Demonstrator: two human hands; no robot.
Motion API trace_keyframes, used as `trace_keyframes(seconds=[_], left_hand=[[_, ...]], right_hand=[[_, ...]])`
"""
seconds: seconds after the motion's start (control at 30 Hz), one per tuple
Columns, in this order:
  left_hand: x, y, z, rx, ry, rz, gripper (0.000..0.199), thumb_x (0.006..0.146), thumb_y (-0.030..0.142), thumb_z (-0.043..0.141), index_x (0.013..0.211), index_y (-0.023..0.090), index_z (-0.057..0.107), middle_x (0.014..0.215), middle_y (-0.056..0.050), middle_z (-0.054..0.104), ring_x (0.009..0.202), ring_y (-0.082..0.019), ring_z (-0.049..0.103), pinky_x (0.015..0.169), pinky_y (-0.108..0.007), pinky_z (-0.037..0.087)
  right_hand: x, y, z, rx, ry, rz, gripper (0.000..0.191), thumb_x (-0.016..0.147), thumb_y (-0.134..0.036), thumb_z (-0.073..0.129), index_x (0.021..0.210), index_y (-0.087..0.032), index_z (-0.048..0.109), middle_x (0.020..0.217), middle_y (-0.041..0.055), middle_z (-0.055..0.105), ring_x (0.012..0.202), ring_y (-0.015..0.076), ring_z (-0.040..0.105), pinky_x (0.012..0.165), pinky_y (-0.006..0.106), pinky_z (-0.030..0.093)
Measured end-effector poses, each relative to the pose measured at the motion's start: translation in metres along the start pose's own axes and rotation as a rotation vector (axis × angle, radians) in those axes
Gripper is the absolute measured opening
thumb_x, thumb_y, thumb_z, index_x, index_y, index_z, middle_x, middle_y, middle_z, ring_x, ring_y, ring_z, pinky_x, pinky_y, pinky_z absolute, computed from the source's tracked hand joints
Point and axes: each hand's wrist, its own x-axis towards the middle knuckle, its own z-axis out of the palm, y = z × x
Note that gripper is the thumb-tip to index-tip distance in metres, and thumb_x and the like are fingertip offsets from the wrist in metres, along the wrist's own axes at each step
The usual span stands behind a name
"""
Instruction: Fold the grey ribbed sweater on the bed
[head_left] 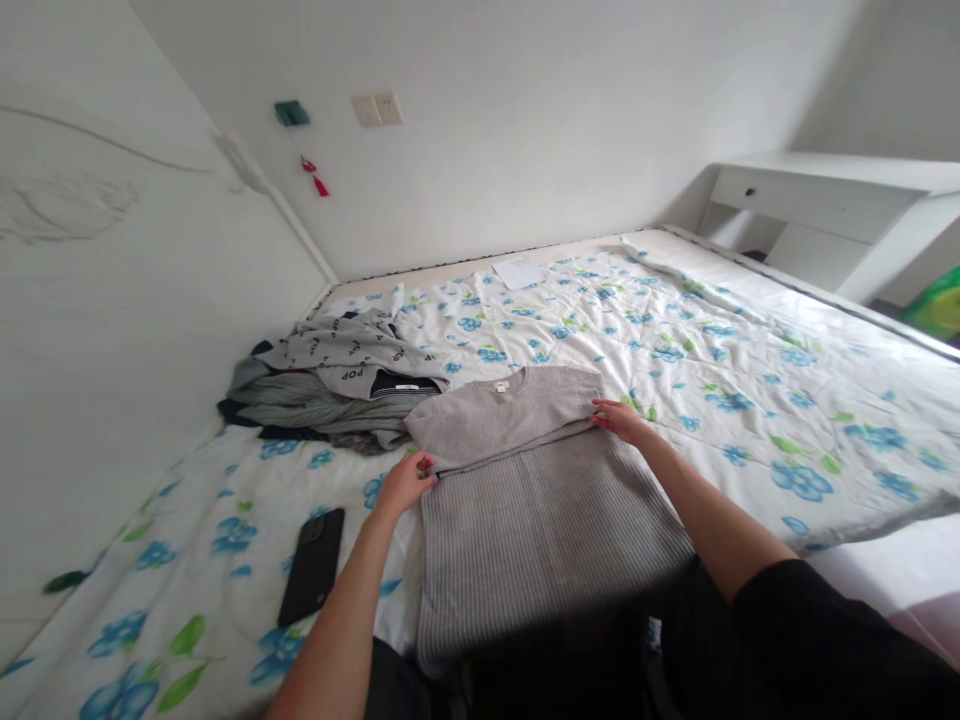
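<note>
This is a bedroom in a home. A large bed (pixel 750 400) with a quilt printed in blue flowers and green leaves fills most of the room. A carved white headboard (pixel 75 210) runs along the bed's left side as seen here, and a white drawer unit (pixel 817 205) stands beyond the bed's far right corner. On the wall past the bed's far edge are a light switch panel (pixel 388 108) and a small red tassel (pixel 320 186). A phone (pixel 311 566) and a heap of clothes (pixel 337 360) lie on the bed.
</note>
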Motion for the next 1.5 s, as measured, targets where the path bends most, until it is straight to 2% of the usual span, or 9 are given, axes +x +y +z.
trace_keyframes(seconds=[0.17,0.3,0.57,0.77,0.97,1.13,1.27,1.4,1.5], left_hand=[[0.005,-0.004,0.002,0.108,-0.018,-0.074,0.011,0.083,0.016,0.068,0.088,0.026,0.067,0.089,0.0,0.077,0.089,-0.022,0.075,0.079,-0.028,0.048],[0.005,-0.007,0.005,0.256,0.002,-0.135,0.013,0.085,0.014,0.067,0.086,0.027,0.066,0.087,-0.001,0.075,0.092,-0.025,0.074,0.077,-0.03,0.043],[0.0,0.013,0.013,0.262,-0.045,0.105,0.018,0.086,0.021,0.077,0.104,0.024,0.073,0.114,-0.008,0.072,0.112,-0.029,0.07,0.097,-0.036,0.051],[-0.002,0.036,0.026,0.328,0.01,0.131,0.012,0.094,0.021,0.073,0.106,0.025,0.075,0.116,-0.01,0.074,0.12,-0.033,0.067,0.104,-0.04,0.05],[0.0,0.047,0.022,0.347,0.024,0.114,0.023,0.095,0.011,0.064,0.109,0.025,0.075,0.118,-0.01,0.076,0.113,-0.032,0.071,0.094,-0.039,0.05],[0.006,0.036,0.008,0.374,0.056,0.072,0.022,0.093,0.013,0.064,0.107,0.027,0.074,0.119,-0.008,0.077,0.108,-0.03,0.073,0.084,-0.035,0.048],[0.012,0.024,0.011,0.321,-0.081,0.071,0.024,0.083,0.009,0.07,0.098,0.026,0.076,0.109,-0.007,0.079,0.104,-0.028,0.073,0.086,-0.034,0.049],[0.023,0.01,0.012,0.02,-0.215,0.037,0.013,0.088,0.035,0.077,0.091,0.023,0.077,0.095,-0.006,0.081,0.093,-0.027,0.074,0.085,-0.033,0.053],[0.03,-0.007,0.008,-0.216,-0.033,-0.067,0.027,0.088,0.05,0.079,0.088,0.023,0.076,0.097,-0.007,0.082,0.096,-0.026,0.075,0.088,-0.033,0.055]], right_hand=[[0.003,-0.007,-0.014,-0.226,0.07,-0.021,0.027,0.108,-0.03,0.07,0.125,-0.014,0.082,0.091,0.0098,0.082,0.081,0.0214,0.081,0.078,0.029,0.069],[0.001,-0.01,-0.025,-0.719,0.139,-0.098,0.028,0.107,-0.032,0.07,0.114,-0.014,0.09,0.084,0.0099,0.083,0.088,0.026,0.082,0.086,0.03,0.063],[-0.001,0.001,-0.032,-1.188,0.034,-0.322,0.062,0.091,-0.009,0.073,0.152,-0.019,0.079,0.138,0.0141,0.081,0.131,0.03,0.073,0.114,0.031,0.052],[-0.007,0.01,-0.026,-1.234,0.17,-0.348,0.049,0.096,-0.016,0.071,0.143,-0.023,0.081,0.145,0.0141,0.072,0.122,0.0268,0.073,0.103,0.029,0.052],[-0.017,0.004,-0.017,-1.234,0.221,-0.36,0.039,0.1,-0.016,0.062,0.13,-0.022,0.086,0.14,0.0135,0.074,0.118,0.0261,0.073,0.094,0.028,0.052],[-0.016,0.0,-0.019,-1.226,0.216,-0.362,0.038,0.101,-0.018,0.063,0.129,-0.025,0.088,0.139,0.0122,0.078,0.121,0.0269,0.074,0.098,0.029,0.054],[-0.011,0.003,-0.018,-1.244,0.148,-0.309,0.04,0.096,-0.015,0.067,0.126,-0.025,0.091,0.135,0.0124,0.082,0.121,0.0291,0.076,0.1,0.03,0.055],[0.0,0.007,-0.023,-1.125,0.096,-0.279,0.031,0.102,-0.03,0.069,0.119,-0.022,0.093,0.117,0.0112,0.087,0.117,0.0306,0.078,0.1,0.032,0.056],[0.009,0.01,-0.033,-0.949,0.138,-0.241,0.032,0.103,-0.035,0.069,0.122,-0.022,0.092,0.112,0.0094,0.087,0.112,0.029,0.08,0.1,0.032,0.057]])
